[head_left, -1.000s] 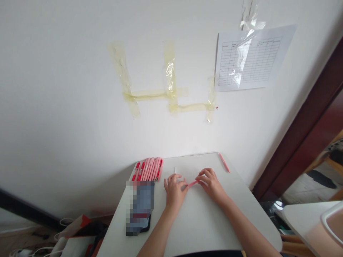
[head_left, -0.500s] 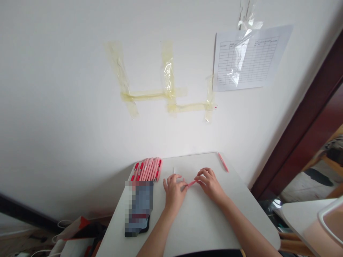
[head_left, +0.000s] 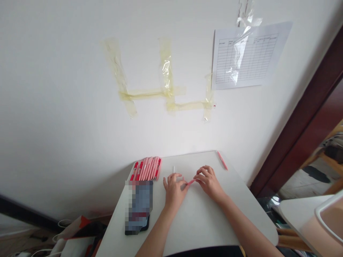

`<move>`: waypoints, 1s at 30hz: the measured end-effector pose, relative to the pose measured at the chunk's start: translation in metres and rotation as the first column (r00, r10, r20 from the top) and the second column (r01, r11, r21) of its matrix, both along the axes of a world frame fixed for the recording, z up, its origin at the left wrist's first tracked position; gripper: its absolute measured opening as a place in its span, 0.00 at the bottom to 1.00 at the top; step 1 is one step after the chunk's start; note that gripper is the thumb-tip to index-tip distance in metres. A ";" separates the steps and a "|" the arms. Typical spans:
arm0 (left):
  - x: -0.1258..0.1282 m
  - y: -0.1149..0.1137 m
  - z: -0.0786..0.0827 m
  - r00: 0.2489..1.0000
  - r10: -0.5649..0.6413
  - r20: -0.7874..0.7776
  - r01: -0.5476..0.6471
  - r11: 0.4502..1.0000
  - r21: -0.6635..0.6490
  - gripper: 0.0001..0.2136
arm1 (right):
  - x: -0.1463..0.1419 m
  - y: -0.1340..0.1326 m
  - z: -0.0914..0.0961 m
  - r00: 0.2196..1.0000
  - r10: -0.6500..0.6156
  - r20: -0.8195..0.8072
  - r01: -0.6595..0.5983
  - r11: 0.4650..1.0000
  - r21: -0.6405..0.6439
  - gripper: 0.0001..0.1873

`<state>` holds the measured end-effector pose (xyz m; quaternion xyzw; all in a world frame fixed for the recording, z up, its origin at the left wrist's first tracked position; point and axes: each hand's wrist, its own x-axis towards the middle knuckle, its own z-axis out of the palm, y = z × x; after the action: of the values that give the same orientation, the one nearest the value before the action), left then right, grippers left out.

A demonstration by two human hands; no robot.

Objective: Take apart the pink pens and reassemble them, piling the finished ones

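Over the middle of the white table (head_left: 203, 225), a slim pink pen part (head_left: 191, 182) lies between my two hands. Its near left end is pinched between the thumb and fingers of my left hand (head_left: 174, 191). The fingertips of my right hand (head_left: 210, 182) close at its other end, where a pale tip shows faintly. Behind my left hand a small clear-white stick (head_left: 174, 169) lies on the table, partly covered by the fingers. A bit of pink also shows just behind the left fingertips, too small to name.
A row of pink and red pens (head_left: 147, 169) lies at the table's back left. In front of it is a dark, blurred-out phone-like object (head_left: 139, 208). One pink pen (head_left: 222, 160) rests near the back right edge. A taped wall (head_left: 150, 135) stands directly behind.
The view has shifted very slightly. Both hands stay at the pink pen part, with the right fingers moving only a little.
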<state>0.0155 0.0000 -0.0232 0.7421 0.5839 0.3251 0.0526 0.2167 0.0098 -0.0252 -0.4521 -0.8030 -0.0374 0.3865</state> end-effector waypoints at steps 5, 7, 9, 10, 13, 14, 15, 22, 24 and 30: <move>0.000 0.000 -0.001 1.000 -0.005 0.007 0.005 1.000 -0.009 0.02 | 0.003 0.002 -0.004 0.999 -0.006 -0.031 0.005 0.999 -0.036 0.11; -0.001 0.000 -0.002 1.000 -0.006 0.009 0.006 1.000 -0.012 0.02 | 0.005 0.003 -0.006 0.999 0.005 -0.053 -0.008 0.998 -0.056 0.11; -0.001 0.001 -0.003 1.000 -0.004 0.014 0.004 1.000 -0.016 0.02 | 0.006 0.004 -0.008 0.997 0.016 -0.081 -0.022 0.996 -0.081 0.12; -0.001 0.001 -0.003 1.000 -0.003 0.017 0.004 1.000 -0.019 0.02 | 0.007 0.005 -0.008 0.995 0.022 -0.095 -0.031 0.995 -0.092 0.12; -0.001 0.001 -0.004 1.000 -0.008 0.024 0.008 1.000 -0.020 0.03 | 0.009 0.007 -0.010 0.992 0.043 -0.121 -0.057 0.992 -0.111 0.10; -0.001 0.002 -0.003 1.000 -0.009 0.027 0.010 1.000 -0.019 0.03 | 0.010 0.008 -0.010 0.991 0.047 -0.126 -0.062 0.991 -0.115 0.10; -0.001 0.001 -0.003 1.000 -0.011 0.029 0.012 1.000 -0.019 0.03 | 0.010 0.008 -0.010 0.990 0.049 -0.133 -0.065 0.991 -0.120 0.10; 0.000 0.000 -0.001 0.999 0.004 0.039 -0.003 0.999 -0.033 0.03 | 0.011 0.006 -0.008 0.964 0.042 -0.262 -0.097 0.975 -0.200 0.09; -0.001 0.000 -0.001 0.999 0.001 0.036 0.001 0.999 -0.032 0.03 | 0.011 0.006 -0.008 0.949 0.024 -0.314 -0.102 0.967 -0.234 0.10; 0.000 0.001 -0.002 1.000 -0.003 0.031 0.004 0.998 -0.056 0.04 | 0.011 0.009 -0.008 0.922 0.024 -0.386 -0.131 0.958 -0.253 0.05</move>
<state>0.0155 0.0005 -0.0250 0.7363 0.5906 0.3198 0.0827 0.2277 0.0183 -0.0331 -0.4674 -0.7279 0.1778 0.4691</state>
